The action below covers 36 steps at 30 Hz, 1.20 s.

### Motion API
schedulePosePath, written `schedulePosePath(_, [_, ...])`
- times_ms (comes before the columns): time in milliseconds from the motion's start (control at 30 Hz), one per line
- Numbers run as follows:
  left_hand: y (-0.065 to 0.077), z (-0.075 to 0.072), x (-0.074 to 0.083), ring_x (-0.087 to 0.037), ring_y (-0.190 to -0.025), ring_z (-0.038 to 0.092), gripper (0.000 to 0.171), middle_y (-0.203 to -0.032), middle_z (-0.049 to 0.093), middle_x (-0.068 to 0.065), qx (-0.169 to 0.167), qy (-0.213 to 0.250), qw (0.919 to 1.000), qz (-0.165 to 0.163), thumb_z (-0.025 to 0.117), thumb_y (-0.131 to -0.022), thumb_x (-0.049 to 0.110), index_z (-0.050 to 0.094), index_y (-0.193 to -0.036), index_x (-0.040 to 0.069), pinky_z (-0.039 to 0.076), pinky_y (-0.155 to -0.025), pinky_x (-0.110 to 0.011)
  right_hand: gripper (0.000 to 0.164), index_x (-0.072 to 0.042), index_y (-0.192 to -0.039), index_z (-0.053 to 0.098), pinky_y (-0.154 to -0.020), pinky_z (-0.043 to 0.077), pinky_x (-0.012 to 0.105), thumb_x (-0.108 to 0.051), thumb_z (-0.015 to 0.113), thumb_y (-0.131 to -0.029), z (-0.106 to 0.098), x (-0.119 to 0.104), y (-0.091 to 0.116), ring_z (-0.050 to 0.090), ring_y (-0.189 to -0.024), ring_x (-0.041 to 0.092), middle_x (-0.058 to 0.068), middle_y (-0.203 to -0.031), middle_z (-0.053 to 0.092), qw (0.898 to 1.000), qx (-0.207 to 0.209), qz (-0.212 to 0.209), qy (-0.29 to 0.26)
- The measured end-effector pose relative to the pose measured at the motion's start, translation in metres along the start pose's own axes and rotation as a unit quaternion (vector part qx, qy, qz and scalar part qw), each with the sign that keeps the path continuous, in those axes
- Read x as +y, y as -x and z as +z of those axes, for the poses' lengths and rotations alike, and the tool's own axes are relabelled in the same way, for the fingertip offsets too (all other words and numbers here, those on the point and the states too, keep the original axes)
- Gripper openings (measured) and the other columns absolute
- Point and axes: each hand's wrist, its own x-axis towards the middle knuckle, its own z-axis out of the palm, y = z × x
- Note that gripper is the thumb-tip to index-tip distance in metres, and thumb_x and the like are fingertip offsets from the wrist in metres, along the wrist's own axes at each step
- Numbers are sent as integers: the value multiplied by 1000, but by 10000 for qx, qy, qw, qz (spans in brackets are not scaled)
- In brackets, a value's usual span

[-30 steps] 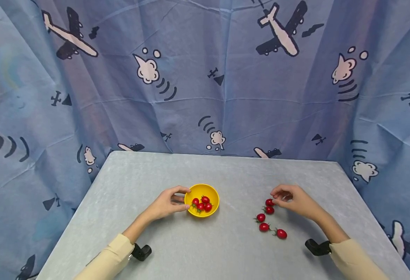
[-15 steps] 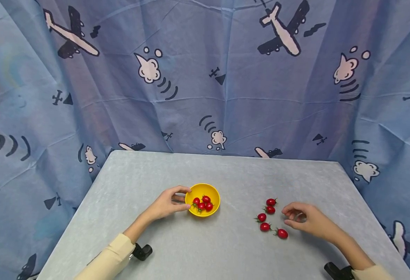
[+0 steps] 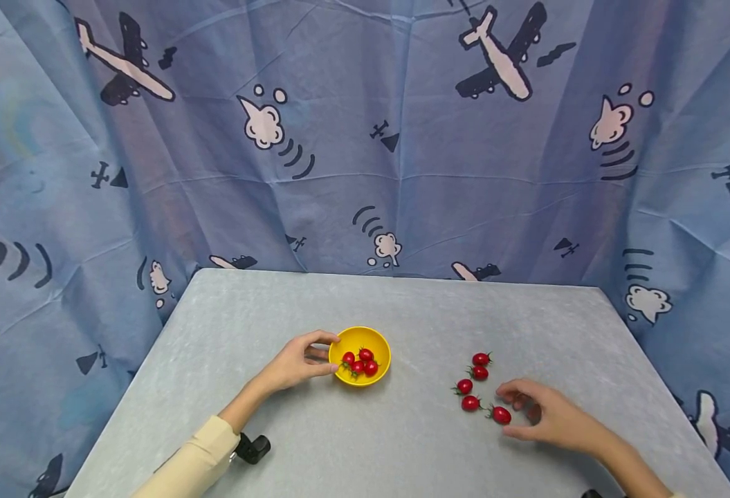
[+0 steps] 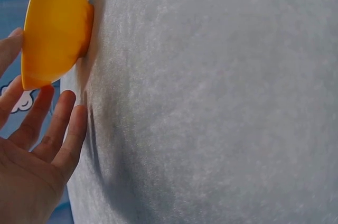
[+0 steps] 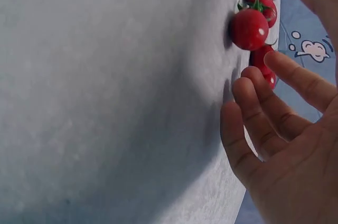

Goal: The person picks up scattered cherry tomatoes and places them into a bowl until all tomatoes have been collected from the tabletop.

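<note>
My left hand rests its thumb and index fingertip against the rim of a yellow bowl. In the left wrist view its other fingers extend fairly straight below the bowl. Several red cherry tomatoes with green stems lie in the bowl. My right hand is spread beside the nearest loose cherry tomato, thumb close to its front side. The right wrist view shows that tomato between the spread thumb and fingers, with no clear grip on it; whether the thumb touches it cannot be told.
More loose cherry tomatoes lie in a short curved line left of the right hand. The grey table has its far edge along a blue curtain printed with planes. A black wrist device sits on the left forearm.
My right hand has moved away from the far loose tomatoes, toward the table's front, and is now beside the nearest one, its fingers spread wider. Left hand and bowl stay put.
</note>
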Motion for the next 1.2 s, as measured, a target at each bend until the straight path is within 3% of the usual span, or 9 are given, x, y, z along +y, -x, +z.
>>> schedulePosePath(133, [0,0,0,-34,-110,65,47,-136,56,-21,-7,2,10000,9,77,-92,4,59,-134,-5,57,-91,-39,49,-6,-118,66,-66,53,27,-33,87,-83,5,0,-1,58,-86,12,-2,-105,62,9999,63,-117,-27])
schedulePosePath(400, [1,0,0,-37,-110,65,47,-137,56,-24,-14,104,9999,34,76,-92,1,58,-134,-7,56,-91,-44,25,-14,-101,70,-61,52,26,-15,86,-83,11,7,-4,58,-78,10,-11,-90,60,9969,227,-731,158])
schedulePosePath(533, [0,0,-1,-41,-110,64,47,-136,55,-27,-24,108,9999,100,75,-92,-2,57,-134,-9,56,-90,-48,22,-11,-102,71,-62,54,27,-12,84,-85,7,6,-6,58,-78,11,-9,-90,62,9982,132,-582,-49])
schedulePosePath(733, [0,0,1,-35,-109,65,46,-136,57,-22,-18,27,10000,21,76,-92,2,59,-133,-5,57,-90,-41,25,-10,-107,71,-66,56,29,-16,84,-86,-6,2,-9,59,-79,11,-8,-95,65,9993,171,-314,-58])
schedulePosePath(1200, [-1,-1,-2,-36,-110,65,46,-135,58,-22,-32,51,10000,30,77,-91,3,60,-133,-5,56,-91,-41,24,-9,-108,72,-69,58,29,-10,83,-87,-25,-14,-25,61,-83,10,-6,-98,67,9960,662,-574,162])
